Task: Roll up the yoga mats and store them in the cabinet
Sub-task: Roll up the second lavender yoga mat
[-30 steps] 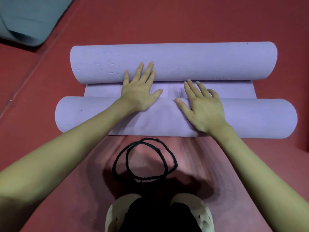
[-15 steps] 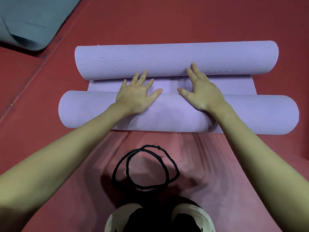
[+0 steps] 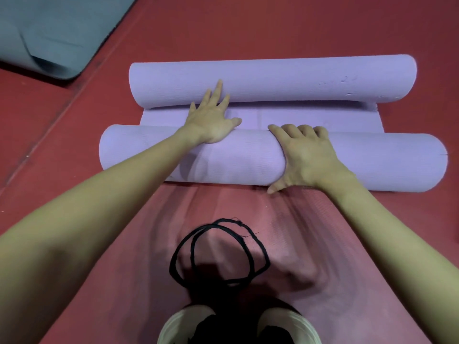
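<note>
Your purple mat (image 3: 298,120) lies across the red floor (image 3: 298,26), rolled in from both ends: a near roll (image 3: 223,157) under your hands, a far roll (image 3: 298,78) just beyond your fingertips, and a short flat strip between them. Your left hand (image 3: 211,120) lies flat with straight, relaxed fingers, its heel on the near roll and its fingertips touching the far roll, grasping nothing. Your right hand (image 3: 308,155) drapes over the near roll, fingers curled down its far side and thumb at its near edge, gripping it. A black cord loop (image 3: 218,254) lies on the floor behind your wrists. A grey mat (image 3: 49,33) sits far off to the left of your fingers. To roll well, press evenly with both hands, spread them wider, and keep the roll's ends level so it stays tight.
</note>
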Demonstrator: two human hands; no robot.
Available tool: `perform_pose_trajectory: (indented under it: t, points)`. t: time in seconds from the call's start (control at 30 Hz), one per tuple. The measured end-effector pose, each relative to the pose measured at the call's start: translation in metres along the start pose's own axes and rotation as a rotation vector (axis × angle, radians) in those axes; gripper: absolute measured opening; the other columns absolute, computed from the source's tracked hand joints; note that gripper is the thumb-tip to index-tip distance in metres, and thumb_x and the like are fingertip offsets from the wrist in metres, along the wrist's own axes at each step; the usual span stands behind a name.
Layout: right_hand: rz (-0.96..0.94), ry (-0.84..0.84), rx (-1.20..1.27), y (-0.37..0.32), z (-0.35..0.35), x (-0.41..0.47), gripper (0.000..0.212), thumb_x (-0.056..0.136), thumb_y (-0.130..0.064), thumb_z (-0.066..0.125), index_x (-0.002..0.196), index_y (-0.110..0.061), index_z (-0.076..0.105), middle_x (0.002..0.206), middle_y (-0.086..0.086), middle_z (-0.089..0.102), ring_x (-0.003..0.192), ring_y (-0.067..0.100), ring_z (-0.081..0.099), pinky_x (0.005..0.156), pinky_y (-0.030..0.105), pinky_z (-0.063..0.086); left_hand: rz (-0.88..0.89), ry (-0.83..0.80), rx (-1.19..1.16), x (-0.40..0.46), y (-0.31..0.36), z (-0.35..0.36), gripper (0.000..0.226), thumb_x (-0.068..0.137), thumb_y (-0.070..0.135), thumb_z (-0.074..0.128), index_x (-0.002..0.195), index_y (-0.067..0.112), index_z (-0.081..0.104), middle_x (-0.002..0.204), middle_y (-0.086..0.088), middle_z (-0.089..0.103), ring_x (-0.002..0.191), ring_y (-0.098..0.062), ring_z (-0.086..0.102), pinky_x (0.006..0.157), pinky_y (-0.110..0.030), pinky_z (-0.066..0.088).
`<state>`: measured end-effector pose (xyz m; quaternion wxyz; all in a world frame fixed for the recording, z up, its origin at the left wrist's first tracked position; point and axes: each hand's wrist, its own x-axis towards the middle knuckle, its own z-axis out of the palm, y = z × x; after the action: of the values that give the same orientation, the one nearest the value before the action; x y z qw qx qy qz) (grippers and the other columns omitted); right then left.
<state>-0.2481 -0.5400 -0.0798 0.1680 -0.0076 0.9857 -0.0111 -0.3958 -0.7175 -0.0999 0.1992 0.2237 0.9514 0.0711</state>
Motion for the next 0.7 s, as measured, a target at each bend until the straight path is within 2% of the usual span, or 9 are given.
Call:
perform_pose_trajectory:
  t: [0.1,0.23,0.43,0.63,0.7]
  points:
    - [-0.005,0.051,-0.054,0.000,0.000,0.001,0.129,0.035,-0.078,0.076,0.145,-0.028,0.030,0.133,-0.003,0.051,0.115,0.033,0.048,0.095,0.046,0.030,0.022,0.014,0.003,-0.008,0.000,0.003,0.073,0.096,0.060,0.033,0.155,0.023,0.012,0.160,0.006,-0.021,0.149,-0.020,-0.008,0.119,-0.051,0.005]
    - [-0.027,0.064,-0.004,0.000,-0.002,-0.008,0.119,0.038,-0.071,0.078,0.142,-0.033,0.034,0.128,-0.006,0.052,0.111,0.032,0.046,0.094,0.044,0.030,0.067,0.033,0.006,-0.029,-0.003,0.006,0.069,0.096,0.061,0.027,0.154,0.024,0.019,0.161,0.003,-0.013,0.149,-0.020,-0.002,0.120,-0.048,0.009]
    - [-0.034,-0.029,0.065,-0.002,0.001,-0.040,0.110,0.038,-0.075,0.073,0.135,-0.038,0.038,0.117,-0.010,0.054,0.105,0.028,0.047,0.089,0.043,0.031,0.177,0.026,0.060,-0.073,0.003,0.019,0.067,0.097,0.059,0.024,0.154,0.024,0.018,0.162,0.000,-0.010,0.149,-0.022,0.002,0.120,-0.044,0.007]
    - [-0.044,-0.134,0.147,0.007,0.000,-0.058,0.108,0.034,-0.080,0.073,0.130,-0.044,0.040,0.113,-0.014,0.054,0.093,0.019,0.038,0.089,0.041,0.033,0.173,0.016,0.100,-0.105,0.020,0.028,0.065,0.098,0.058,0.021,0.154,0.025,0.016,0.162,-0.003,-0.008,0.149,-0.022,0.003,0.120,-0.043,0.008]
    - [-0.043,-0.185,0.208,0.010,0.001,-0.055,0.104,0.034,-0.080,0.074,0.126,-0.045,0.043,0.112,-0.014,0.056,0.096,0.020,0.042,0.090,0.041,0.033,0.178,0.004,0.130,-0.111,0.026,0.033,0.064,0.098,0.056,0.019,0.154,0.025,0.015,0.162,-0.004,-0.009,0.149,-0.023,0.002,0.120,-0.045,0.008]
